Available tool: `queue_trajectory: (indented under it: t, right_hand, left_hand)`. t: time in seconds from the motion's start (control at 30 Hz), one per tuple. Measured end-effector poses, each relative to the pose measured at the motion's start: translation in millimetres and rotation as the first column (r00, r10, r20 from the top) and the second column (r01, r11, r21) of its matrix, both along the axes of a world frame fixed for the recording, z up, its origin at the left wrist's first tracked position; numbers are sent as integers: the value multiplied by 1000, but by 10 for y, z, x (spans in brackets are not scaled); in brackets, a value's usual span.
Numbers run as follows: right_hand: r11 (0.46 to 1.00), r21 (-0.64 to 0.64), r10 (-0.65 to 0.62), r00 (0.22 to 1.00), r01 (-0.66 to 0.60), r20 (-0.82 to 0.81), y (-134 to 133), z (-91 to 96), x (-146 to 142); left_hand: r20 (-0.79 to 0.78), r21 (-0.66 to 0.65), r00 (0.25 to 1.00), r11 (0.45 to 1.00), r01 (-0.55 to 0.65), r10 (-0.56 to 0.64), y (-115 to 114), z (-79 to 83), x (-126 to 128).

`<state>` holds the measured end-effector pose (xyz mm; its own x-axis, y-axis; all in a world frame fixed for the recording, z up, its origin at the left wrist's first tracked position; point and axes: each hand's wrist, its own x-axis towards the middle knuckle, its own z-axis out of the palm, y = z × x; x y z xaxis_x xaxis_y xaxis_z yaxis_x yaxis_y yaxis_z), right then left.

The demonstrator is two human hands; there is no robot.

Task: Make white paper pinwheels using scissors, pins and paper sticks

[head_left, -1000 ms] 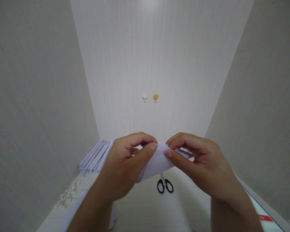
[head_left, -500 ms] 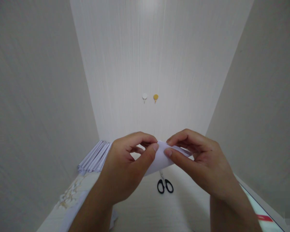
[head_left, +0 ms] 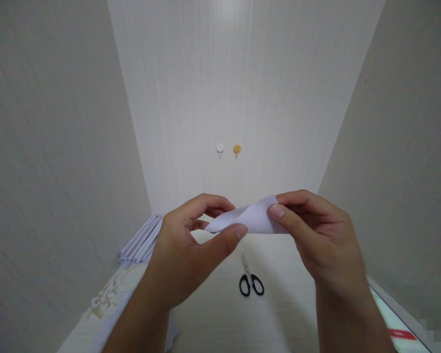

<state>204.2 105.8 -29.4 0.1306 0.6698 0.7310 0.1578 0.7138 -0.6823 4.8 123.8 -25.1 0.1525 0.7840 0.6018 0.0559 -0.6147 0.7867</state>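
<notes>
A small white sheet of paper [head_left: 259, 216], curled over on itself, is held up between both hands above the table. My left hand [head_left: 196, 245] has its thumb along the paper's lower edge and its fingers behind the pointed left end. At the other end my right hand [head_left: 312, 230] pinches the paper between thumb and forefinger. Black-handled scissors [head_left: 250, 282] lie on the table below, blades pointing away from me.
Folded white paper strips [head_left: 141, 240] sit in a row at the back left. Nearer, small pale and tan pieces [head_left: 105, 299] lie along the left edge. A screen-like panel with a red mark [head_left: 400, 334] is at the right. Two hooks [head_left: 236, 149] are on the wall.
The paper has turned, its left end now a point and its right end raised. My right hand has moved right and slightly up. More of the scissors' blades shows.
</notes>
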Motion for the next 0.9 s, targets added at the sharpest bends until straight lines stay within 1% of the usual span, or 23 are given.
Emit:
queue_trajectory:
  t: [0.07,0.17,0.23,0.3,0.43,0.53,0.7,0.9]
  right_hand:
    - [1000,23,11,997,-10,-80,39,-20,-6]
    - [999,28,37,991,-34,-131,67,-34,-20]
    - [999,24,49,989,-46,-141,67,-37,-26]
    - [998,14,59,987,-58,-150,59,-39,-28]
    - [995,-30,84,981,-91,-175,36,-42,-25]
    - [993,-43,102,977,-112,-187,28,-40,-26]
    - [994,-41,95,974,-106,-205,32,-37,-36]
    - [991,-74,100,979,-115,-178,19,-45,-43]
  left_hand:
    - [42,-55,999,998,34,-31,-8,8,10]
    - [152,-95,986,992,85,-70,-31,18,40]
    - [220,-98,973,991,94,-70,-47,20,61]
    - [250,-101,967,992,80,-53,-58,20,77]
    - [244,-95,970,995,38,-14,-61,20,91]
    - [245,-67,969,997,43,-25,-60,22,97]
    - [251,-47,967,997,55,-42,-69,15,100]
    - [222,-5,975,1000,8,-7,-73,37,100]
